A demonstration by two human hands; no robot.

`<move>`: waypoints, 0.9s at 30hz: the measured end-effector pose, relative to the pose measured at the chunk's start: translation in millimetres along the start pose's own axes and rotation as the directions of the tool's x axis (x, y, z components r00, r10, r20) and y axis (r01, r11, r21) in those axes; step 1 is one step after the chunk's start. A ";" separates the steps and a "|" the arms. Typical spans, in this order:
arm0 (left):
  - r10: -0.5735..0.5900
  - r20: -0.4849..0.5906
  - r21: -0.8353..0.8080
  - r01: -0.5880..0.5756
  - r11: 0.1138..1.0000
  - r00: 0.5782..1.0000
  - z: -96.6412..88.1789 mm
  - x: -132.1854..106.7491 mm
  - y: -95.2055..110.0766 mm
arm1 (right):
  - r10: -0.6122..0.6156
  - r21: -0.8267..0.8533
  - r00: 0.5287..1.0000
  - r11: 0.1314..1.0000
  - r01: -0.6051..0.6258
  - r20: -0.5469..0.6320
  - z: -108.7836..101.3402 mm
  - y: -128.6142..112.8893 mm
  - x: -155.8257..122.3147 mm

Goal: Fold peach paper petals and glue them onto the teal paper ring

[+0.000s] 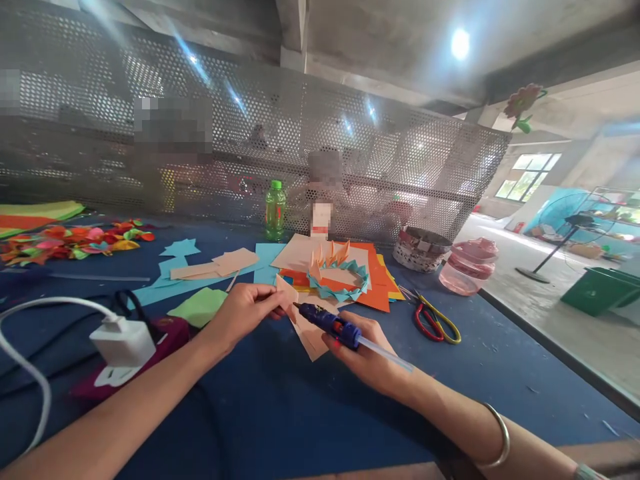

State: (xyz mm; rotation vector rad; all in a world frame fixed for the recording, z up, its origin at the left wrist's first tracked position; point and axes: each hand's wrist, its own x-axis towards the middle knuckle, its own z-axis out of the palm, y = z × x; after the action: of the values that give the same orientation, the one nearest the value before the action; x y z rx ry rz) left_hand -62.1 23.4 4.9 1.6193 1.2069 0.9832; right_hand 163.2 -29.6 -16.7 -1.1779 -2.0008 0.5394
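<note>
My left hand (254, 308) pinches the upper end of a peach paper strip (305, 333), which slants down between my two hands. In my right hand (373, 357) is a blue glue gun (327, 322), a clear glue stick (387, 353) jutting from its back. The gun's dark nozzle points at the strip near my left fingertips; whether it touches cannot be made out. Just beyond lies a ring of folded paper (363, 279), light blue with peach points along its far left part. It rests on peach and orange sheets (377, 287).
Scissors (436, 323), a pink jug (470, 265) and a round container (421, 250) stand at the right. A green bottle (275, 212) is near the mesh screen (225, 167). At the left are a power strip with a white charger (123, 341), cut paper (215, 263) and colourful scraps (75, 241).
</note>
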 end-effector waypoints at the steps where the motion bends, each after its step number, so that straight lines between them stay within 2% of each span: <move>1: 0.005 0.008 0.001 -0.005 1.000 1.000 0.7 -0.1 0.2 | -0.009 -0.004 1.000 1.000 0.009 0.006 0.1 -0.4 0.1; 8: 0.007 0.039 -0.010 -0.006 1.000 0.999 1.6 0.0 -2.6 | -0.015 -0.026 1.000 1.000 0.016 0.024 0.9 -0.9 -0.9; 20: -0.009 0.017 0.018 0.009 1.000 1.000 2.6 -0.7 -0.1 | 0.002 -0.074 0.997 0.997 0.004 0.072 -0.1 -2.1 -1.5; 27: -0.016 0.042 -0.012 0.016 1.000 0.999 3.6 -2.5 1.8 | 0.000 -0.075 0.997 0.997 0.006 0.078 -1.4 -2.4 -1.4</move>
State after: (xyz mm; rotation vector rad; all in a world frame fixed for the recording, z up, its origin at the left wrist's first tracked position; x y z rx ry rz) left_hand -58.8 20.0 5.2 1.6105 1.1812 0.9402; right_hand 163.3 -32.1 -14.7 -1.2152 -2.1049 0.5202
